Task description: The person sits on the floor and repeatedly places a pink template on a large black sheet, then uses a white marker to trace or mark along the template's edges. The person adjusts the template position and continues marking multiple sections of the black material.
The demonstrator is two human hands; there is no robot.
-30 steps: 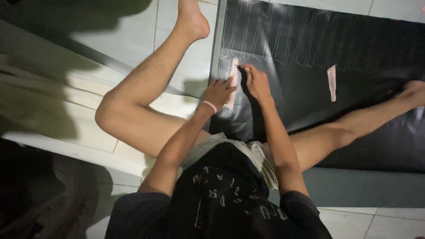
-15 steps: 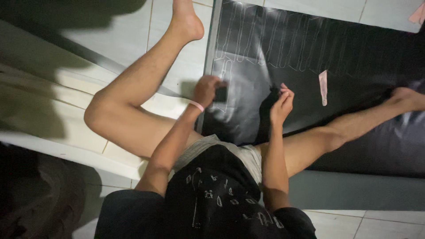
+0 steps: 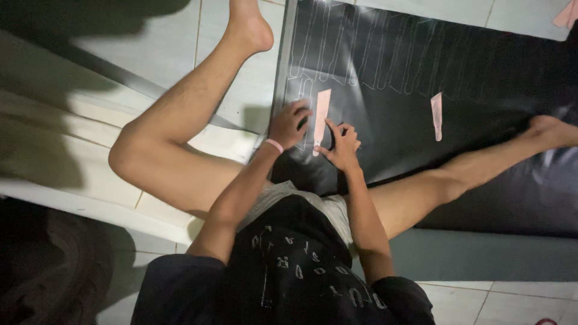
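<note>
A large black sheet (image 3: 421, 66) lies on the tiled floor, with a row of pale traced outlines (image 3: 361, 54) along its far edge. A narrow pink template strip (image 3: 321, 114) lies on it near the left edge. My left hand (image 3: 289, 124), with a pink wristband, rests with spread fingers on the sheet against the strip's left side. My right hand (image 3: 342, 144) pinches the strip's lower end between thumb and forefinger. Something small and dark may be in its fingers, but I cannot tell.
A second pink strip (image 3: 436, 115) lies on the sheet further right, and another pink piece (image 3: 566, 13) sits at the top right corner. My bare legs spread to either side, the right foot (image 3: 551, 131) on the sheet and the left foot (image 3: 248, 24) on the tiles.
My right hand was raised off the sheet half a second ago and has come down. The pink strip now lies slightly right of where it was a second ago, with both hands at it.
</note>
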